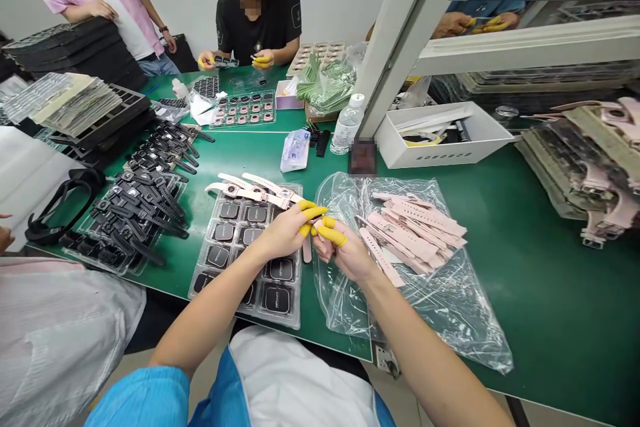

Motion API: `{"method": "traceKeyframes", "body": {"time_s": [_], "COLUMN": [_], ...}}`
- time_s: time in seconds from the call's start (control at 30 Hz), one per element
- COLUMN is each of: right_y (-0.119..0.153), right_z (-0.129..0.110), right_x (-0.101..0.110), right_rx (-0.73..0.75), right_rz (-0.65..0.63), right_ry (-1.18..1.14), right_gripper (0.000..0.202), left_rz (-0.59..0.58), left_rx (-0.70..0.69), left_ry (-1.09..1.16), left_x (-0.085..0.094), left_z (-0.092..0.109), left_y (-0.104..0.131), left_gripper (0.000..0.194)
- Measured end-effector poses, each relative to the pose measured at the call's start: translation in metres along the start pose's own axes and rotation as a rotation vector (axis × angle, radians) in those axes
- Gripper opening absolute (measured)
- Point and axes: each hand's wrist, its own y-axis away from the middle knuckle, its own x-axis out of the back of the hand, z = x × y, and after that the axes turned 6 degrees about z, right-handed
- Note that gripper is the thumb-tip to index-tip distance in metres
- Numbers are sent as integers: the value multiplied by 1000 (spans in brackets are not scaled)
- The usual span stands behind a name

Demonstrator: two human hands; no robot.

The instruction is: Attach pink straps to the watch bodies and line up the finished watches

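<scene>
My left hand (293, 228) and my right hand (343, 247), with yellow finger covers, meet above the gap between a tray and a plastic bag. Both pinch a small watch piece, mostly hidden by the fingers; a pink strap end (307, 250) hangs below them. Left of my hands, the clear tray (210, 280) holds black square watch faces (277, 298). Across its far end lie watches with pale pink straps (245, 192). A pile of loose pink straps (415, 230) rests on the clear plastic bag (460, 307) to the right.
Black watches (133, 213) cover trays at the left. Beyond stand a tissue pack (295, 150), a bottle (347, 125) and a white box (450, 153) beside a slanted metal post (395, 40). A person (260, 27) works across the green table (550, 293); others stand or sit at the left.
</scene>
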Motion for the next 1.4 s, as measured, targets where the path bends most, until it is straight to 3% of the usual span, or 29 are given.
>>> {"method": "traceKeyframes", "body": {"time_s": [0.27, 0.43, 0.7, 1.1, 1.4], "right_y": [2, -1, -3, -5, -7], "right_z": [-3, 0, 1, 3, 1], "right_x": [2, -3, -3, -3, 1], "right_rx": [-43, -13, -32, -41, -131], "right_rz": [-36, 33, -20, 36, 2], "right_ry": [-41, -133, -271, -235, -171], "right_gripper": [36, 39, 35, 38, 39], "left_rz": [-63, -33, -63, -117, -195], "left_rx": [0, 37, -27, -29, -36], "left_ry": [-52, -59, -71, -103, -444], "left_x": [5, 3, 7, 16, 12], "left_z": [7, 7, 5, 18, 16], "left_y": [-1, -1, -3, -6, -4], "left_gripper": [46, 48, 54, 46, 42]}}
